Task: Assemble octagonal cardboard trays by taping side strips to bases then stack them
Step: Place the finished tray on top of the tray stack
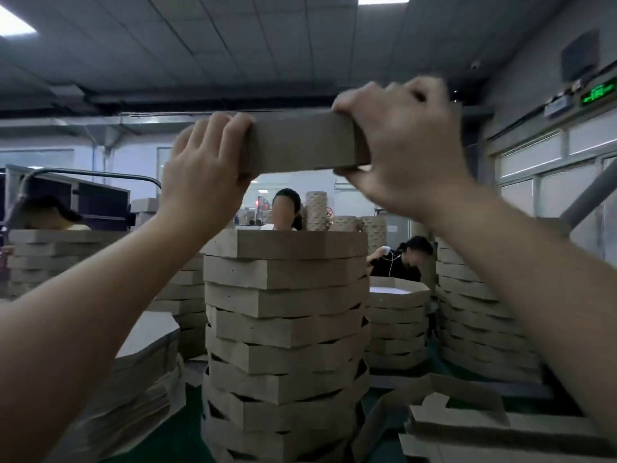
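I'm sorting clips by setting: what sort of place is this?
Probably a packaging factory floor: stacks of octagonal cardboard trays stand all around, other workers are among them, and the left hand and right hand hold one more tray above the nearest stack.

The right hand [407, 145] is blurred, its fingers indistinct. It and the left hand [203, 168] cover the ends of the tray [300, 142]; the tray's far side is hidden. The stack [287, 329] runs off the edge at 6 o'clock. At 2 o'clock a green sign [599, 91] is unreadable. At 5 o'clock the strips [484, 429] are cut off.
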